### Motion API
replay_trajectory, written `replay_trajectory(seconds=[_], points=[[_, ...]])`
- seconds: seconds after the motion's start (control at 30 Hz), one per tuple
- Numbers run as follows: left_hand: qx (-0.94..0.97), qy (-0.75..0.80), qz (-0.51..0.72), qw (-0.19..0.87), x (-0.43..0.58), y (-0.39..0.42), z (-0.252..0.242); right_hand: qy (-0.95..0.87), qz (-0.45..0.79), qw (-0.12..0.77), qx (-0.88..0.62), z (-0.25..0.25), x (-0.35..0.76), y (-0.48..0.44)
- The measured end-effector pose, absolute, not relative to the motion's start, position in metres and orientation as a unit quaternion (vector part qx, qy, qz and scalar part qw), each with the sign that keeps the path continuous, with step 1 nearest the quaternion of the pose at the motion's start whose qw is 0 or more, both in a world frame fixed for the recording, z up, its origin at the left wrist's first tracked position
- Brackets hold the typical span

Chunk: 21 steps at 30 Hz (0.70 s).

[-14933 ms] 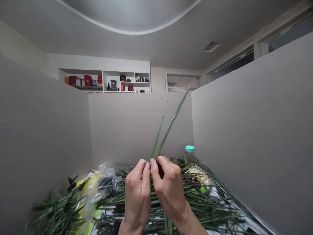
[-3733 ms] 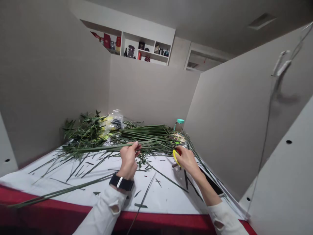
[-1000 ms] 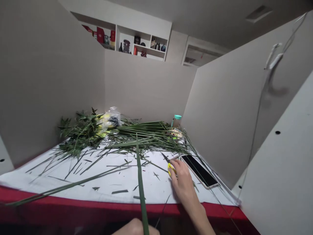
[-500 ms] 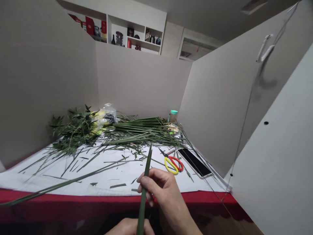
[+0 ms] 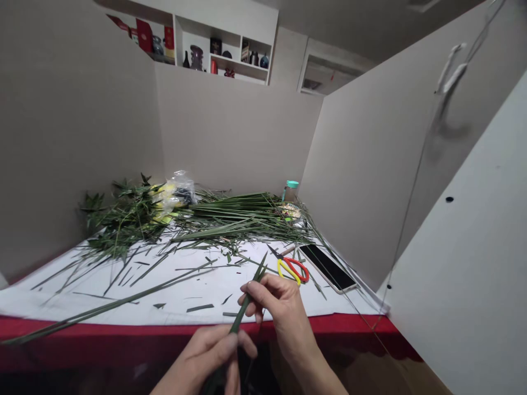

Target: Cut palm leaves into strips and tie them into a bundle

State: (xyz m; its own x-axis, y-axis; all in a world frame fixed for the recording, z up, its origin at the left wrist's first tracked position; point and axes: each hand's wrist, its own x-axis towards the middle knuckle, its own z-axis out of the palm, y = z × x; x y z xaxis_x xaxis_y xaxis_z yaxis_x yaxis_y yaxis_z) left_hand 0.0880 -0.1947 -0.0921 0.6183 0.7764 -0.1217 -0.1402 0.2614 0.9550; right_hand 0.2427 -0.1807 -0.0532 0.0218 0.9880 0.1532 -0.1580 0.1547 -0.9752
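Note:
A long green leaf blade slants up between my two hands, its pointed tip split and reaching over the white cloth. My right hand pinches it between thumb and fingers a little below the tip. Lower down, near the table's front edge, my left hand is closed round the same blade, whose lower end drops into the dark below. Just beyond my right hand lie scissors with one yellow and one red handle. Cut bits of leaf are scattered on the cloth.
A heap of long green leaves spreads across the back. Leafy sprigs and a plastic bag lie left. At the right are a phone and a jar with a teal lid. Grey partitions enclose the table.
My left hand has come up into view along the blade, closer to my right hand. The blade now leans more to the right, and its tip shows a split.

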Motion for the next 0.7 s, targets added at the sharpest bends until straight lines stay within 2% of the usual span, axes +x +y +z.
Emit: replay_trajectory(seconds=[0.2,0.37,0.5,0.6,0.7], points=[[0.516,0.34,0.369,0.694,0.104,-0.18,-0.074,-0.538,0.453,0.542,-0.46,-0.059,0.241,-0.177],[0.498,0.326,0.384,0.706,0.097,-0.175,-0.073,-0.583,0.266,0.515,-0.569,-0.054,0.298,-0.152],[0.486,0.323,0.376,0.72,0.089,-0.174,-0.068,-0.624,0.112,0.405,-0.659,-0.068,0.348,-0.131],[0.499,0.317,0.379,0.712,0.088,-0.17,-0.067,-0.659,0.063,0.314,-0.68,-0.085,0.361,-0.123],[0.517,0.308,0.38,0.702,0.089,-0.163,-0.067,-0.68,0.039,0.264,-0.684,-0.096,0.361,-0.118]])
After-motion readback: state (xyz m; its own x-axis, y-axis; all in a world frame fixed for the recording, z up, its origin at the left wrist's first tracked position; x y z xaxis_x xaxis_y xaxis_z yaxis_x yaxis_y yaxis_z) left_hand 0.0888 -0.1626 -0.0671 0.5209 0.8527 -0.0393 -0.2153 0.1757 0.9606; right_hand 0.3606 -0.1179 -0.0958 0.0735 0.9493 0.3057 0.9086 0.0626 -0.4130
